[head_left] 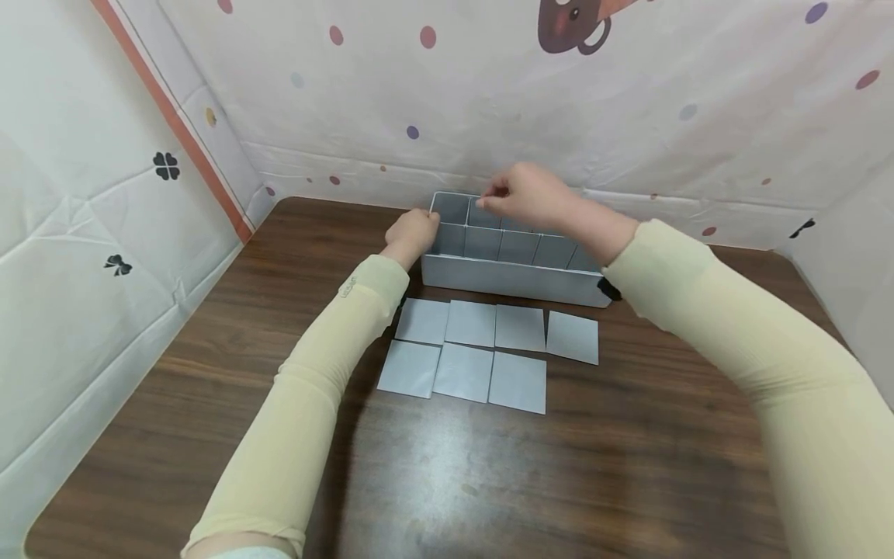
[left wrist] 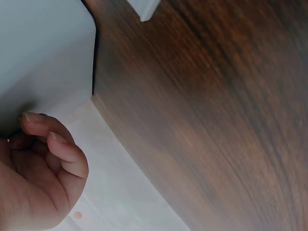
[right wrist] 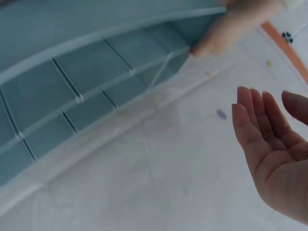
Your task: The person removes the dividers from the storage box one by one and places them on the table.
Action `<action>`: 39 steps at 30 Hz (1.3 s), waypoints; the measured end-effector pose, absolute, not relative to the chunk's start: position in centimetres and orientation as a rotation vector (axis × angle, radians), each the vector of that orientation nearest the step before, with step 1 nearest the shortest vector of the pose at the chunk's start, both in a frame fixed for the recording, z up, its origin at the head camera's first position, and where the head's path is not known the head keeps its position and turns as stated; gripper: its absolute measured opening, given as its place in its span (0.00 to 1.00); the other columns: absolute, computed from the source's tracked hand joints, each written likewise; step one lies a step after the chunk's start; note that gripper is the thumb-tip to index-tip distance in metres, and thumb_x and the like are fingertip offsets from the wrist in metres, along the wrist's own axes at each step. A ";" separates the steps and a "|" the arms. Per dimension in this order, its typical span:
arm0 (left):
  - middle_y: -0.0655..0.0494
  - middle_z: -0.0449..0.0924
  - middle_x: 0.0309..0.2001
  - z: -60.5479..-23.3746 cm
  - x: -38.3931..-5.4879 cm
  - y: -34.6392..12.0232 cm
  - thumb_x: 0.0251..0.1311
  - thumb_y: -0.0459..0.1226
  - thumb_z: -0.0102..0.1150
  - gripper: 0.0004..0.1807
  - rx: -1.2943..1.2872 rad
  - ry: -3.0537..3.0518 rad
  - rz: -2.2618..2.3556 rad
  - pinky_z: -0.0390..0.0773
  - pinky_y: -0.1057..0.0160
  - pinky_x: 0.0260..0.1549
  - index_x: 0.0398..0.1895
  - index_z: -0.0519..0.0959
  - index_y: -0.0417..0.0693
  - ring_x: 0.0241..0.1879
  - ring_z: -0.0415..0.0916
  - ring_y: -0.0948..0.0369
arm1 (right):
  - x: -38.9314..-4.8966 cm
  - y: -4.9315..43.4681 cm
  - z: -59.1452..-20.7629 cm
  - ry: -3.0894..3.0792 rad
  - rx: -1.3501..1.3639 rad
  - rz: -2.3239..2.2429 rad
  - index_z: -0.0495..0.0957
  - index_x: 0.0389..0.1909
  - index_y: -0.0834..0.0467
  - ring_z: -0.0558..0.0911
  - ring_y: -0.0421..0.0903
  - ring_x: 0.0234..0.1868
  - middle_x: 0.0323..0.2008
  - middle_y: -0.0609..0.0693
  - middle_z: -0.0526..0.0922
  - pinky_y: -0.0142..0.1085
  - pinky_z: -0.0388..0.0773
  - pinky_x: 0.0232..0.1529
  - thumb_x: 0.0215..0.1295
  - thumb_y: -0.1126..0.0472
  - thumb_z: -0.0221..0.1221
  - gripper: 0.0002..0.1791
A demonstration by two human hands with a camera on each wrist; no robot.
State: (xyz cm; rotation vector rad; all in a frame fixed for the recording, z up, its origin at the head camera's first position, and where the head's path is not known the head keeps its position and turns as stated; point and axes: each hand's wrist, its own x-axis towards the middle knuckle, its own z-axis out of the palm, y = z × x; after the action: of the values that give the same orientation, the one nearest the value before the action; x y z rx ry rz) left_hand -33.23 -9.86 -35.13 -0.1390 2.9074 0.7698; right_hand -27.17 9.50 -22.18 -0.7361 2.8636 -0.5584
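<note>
A long grey storage box (head_left: 513,278), split into compartments by thin dividers, stands near the back of the table. My left hand (head_left: 414,231) grips the rim at its left end; in the left wrist view the fingers (left wrist: 67,149) curl against the box's outer wall (left wrist: 53,62). Above the back row of compartments hovers my right hand (head_left: 527,194), with nothing held. The right wrist view shows its fingers (right wrist: 262,127) loosely bent and the thumb apart from them. In that view a divider (right wrist: 160,71) slants across a compartment near the left hand's end.
Several flat light-grey square panels (head_left: 462,373) lie in two rows on the brown wooden table (head_left: 279,388), in front of the box. A patterned white cloth (head_left: 475,101) hangs right behind the box, and more cloth (head_left: 84,256) rises along the left side.
</note>
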 end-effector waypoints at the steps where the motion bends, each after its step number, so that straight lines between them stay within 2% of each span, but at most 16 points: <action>1: 0.55 0.65 0.24 -35.1 -33.2 -9.9 0.82 0.51 0.27 0.28 -0.142 2.907 0.768 0.61 0.64 0.24 0.21 0.64 0.51 0.25 0.63 0.59 | -27.7 9.3 -21.8 2.859 -0.730 -0.533 0.85 0.47 0.63 0.70 0.41 0.26 0.29 0.51 0.83 0.37 0.68 0.35 0.77 0.55 0.54 0.17; 9: 0.55 0.64 0.24 -35.1 -33.2 -9.7 0.82 0.51 0.27 0.29 -0.155 2.911 0.741 0.60 0.64 0.23 0.21 0.63 0.51 0.25 0.62 0.59 | -32.1 9.1 -21.0 2.815 -0.642 -0.416 0.86 0.47 0.65 0.75 0.36 0.25 0.24 0.44 0.85 0.35 0.73 0.39 0.73 0.57 0.55 0.17; 15: 0.55 0.64 0.24 -35.2 -33.4 -9.6 0.82 0.51 0.27 0.29 -0.135 2.900 0.777 0.60 0.64 0.24 0.20 0.63 0.51 0.24 0.61 0.59 | -34.2 8.8 -21.7 2.740 -0.420 -0.592 0.83 0.51 0.69 0.81 0.35 0.26 0.26 0.46 0.85 0.40 0.84 0.51 0.73 0.59 0.58 0.18; 18: 0.55 0.64 0.24 -35.2 -33.4 -9.5 0.82 0.51 0.27 0.29 -0.126 2.897 0.776 0.60 0.64 0.24 0.20 0.64 0.52 0.24 0.61 0.59 | -34.6 8.4 -22.4 2.704 -0.330 -0.681 0.81 0.53 0.70 0.81 0.34 0.24 0.26 0.46 0.84 0.36 0.86 0.45 0.73 0.60 0.58 0.18; 22: 0.54 0.66 0.25 -35.3 -33.5 -9.5 0.82 0.51 0.28 0.29 -0.122 2.898 0.766 0.61 0.63 0.24 0.21 0.64 0.51 0.25 0.63 0.59 | -35.1 7.7 -23.5 2.652 -0.199 -0.822 0.80 0.44 0.67 0.81 0.35 0.21 0.20 0.43 0.79 0.29 0.83 0.33 0.71 0.63 0.59 0.10; 25: 0.53 0.67 0.27 -35.3 -33.6 -9.6 0.82 0.52 0.28 0.29 -0.128 2.899 0.757 0.63 0.63 0.25 0.21 0.66 0.51 0.27 0.66 0.58 | -35.6 7.2 -24.5 2.625 -0.103 -0.908 0.78 0.38 0.63 0.82 0.37 0.20 0.18 0.44 0.78 0.33 0.85 0.40 0.71 0.64 0.60 0.06; 29: 0.53 0.69 0.29 -35.3 -33.7 -9.6 0.82 0.52 0.28 0.28 -0.146 2.892 0.746 0.64 0.62 0.26 0.23 0.67 0.51 0.29 0.67 0.57 | -36.2 6.2 -25.9 2.648 -0.038 -0.863 0.80 0.44 0.64 0.82 0.39 0.23 0.21 0.45 0.78 0.40 0.85 0.53 0.71 0.62 0.62 0.08; 32: 0.52 0.69 0.29 -35.4 -33.6 -9.6 0.82 0.53 0.28 0.28 -0.153 2.893 0.741 0.64 0.62 0.27 0.24 0.67 0.51 0.30 0.68 0.57 | -36.5 5.2 -26.9 2.684 -0.035 -0.776 0.80 0.46 0.65 0.81 0.39 0.23 0.24 0.47 0.78 0.37 0.86 0.48 0.71 0.62 0.62 0.10; 35: 0.52 0.69 0.30 -35.5 -33.6 -9.6 0.82 0.53 0.29 0.27 -0.154 2.900 0.743 0.64 0.62 0.26 0.24 0.67 0.51 0.30 0.68 0.57 | -36.5 4.5 -27.3 2.692 -0.007 -0.753 0.79 0.40 0.62 0.83 0.42 0.28 0.31 0.51 0.80 0.34 0.86 0.44 0.71 0.63 0.62 0.05; 39: 0.53 0.68 0.28 -35.4 -33.6 -9.5 0.82 0.52 0.29 0.28 -0.140 2.909 0.745 0.63 0.63 0.25 0.23 0.67 0.51 0.28 0.67 0.58 | -35.9 4.1 -27.2 2.710 0.047 -0.753 0.80 0.40 0.62 0.82 0.42 0.27 0.30 0.51 0.81 0.30 0.82 0.32 0.70 0.64 0.63 0.05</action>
State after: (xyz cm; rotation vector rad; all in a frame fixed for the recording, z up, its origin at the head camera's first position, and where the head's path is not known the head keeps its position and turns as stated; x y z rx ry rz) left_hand -33.58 -9.54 -35.38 -0.1400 2.9090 0.7450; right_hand -35.93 4.10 -27.21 0.0472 2.7096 -0.7529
